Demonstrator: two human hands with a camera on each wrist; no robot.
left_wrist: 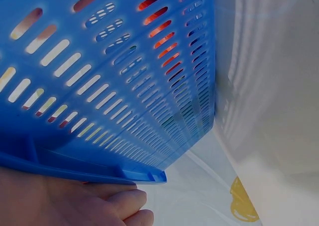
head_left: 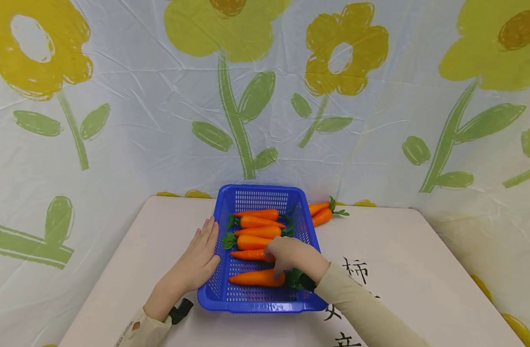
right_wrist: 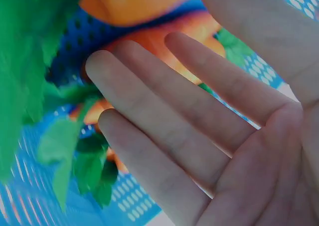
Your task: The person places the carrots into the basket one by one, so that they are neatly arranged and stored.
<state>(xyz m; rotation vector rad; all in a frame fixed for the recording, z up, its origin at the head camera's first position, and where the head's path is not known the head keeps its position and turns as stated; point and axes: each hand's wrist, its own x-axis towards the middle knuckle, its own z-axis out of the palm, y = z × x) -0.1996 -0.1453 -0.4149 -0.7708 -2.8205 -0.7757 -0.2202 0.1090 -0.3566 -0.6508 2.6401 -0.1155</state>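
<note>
A blue plastic basket (head_left: 212,304) with slotted walls holds several orange carrots with green leafy tops, laid crosswise in a column. My left hand (head_left: 198,258) rests along the basket's left rim with its fingers extended; in the left wrist view its fingertips (left_wrist: 130,202) lie under the rim. Inside the basket, my right hand (head_left: 292,255) is over the right ends of the near carrots. The nearest carrot (head_left: 253,278) lies below its thumb. Seen from the right wrist, the fingers (right_wrist: 164,111) are loosely extended against an orange carrot (right_wrist: 174,39), with green leaves (right_wrist: 60,151) beside them.
Two or so more carrots (head_left: 322,217) lie on the table outside the basket's far right side. The pale table (head_left: 403,250) has black written characters to the right of the basket. A white cloth with yellow flowers (head_left: 265,96) hangs behind the table.
</note>
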